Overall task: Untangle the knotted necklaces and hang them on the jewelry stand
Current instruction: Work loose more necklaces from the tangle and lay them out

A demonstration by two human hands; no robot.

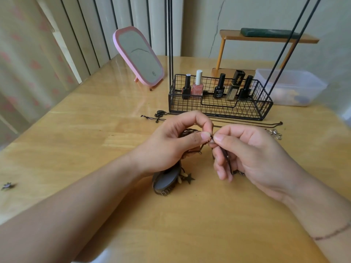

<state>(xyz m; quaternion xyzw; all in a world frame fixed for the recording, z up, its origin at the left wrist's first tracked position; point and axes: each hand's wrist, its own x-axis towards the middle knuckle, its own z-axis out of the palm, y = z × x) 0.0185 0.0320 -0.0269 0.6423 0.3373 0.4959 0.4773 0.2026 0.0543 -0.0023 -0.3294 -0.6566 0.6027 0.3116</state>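
Both my hands meet over the middle of the wooden table. My left hand (174,143) pinches a dark brown knotted necklace cord (209,140) between thumb and forefinger. My right hand (245,154) pinches the same cord from the other side, and a strand runs down through its fingers. A round grey pendant (167,180) with small charms and rings hangs below my left hand and rests on the table. Another thin dark necklace (247,123) lies stretched out beyond my hands. The black wire jewelry stand (218,109) rises behind it, with tall thin rods going up out of view.
The stand's basket holds several nail polish bottles (197,86). A pink mirror (138,57) stands at the back left. A clear plastic box (290,88) and a small wooden shelf (266,38) are at the back right. Small charms (155,116) and a metal clasp (275,133) lie loose.
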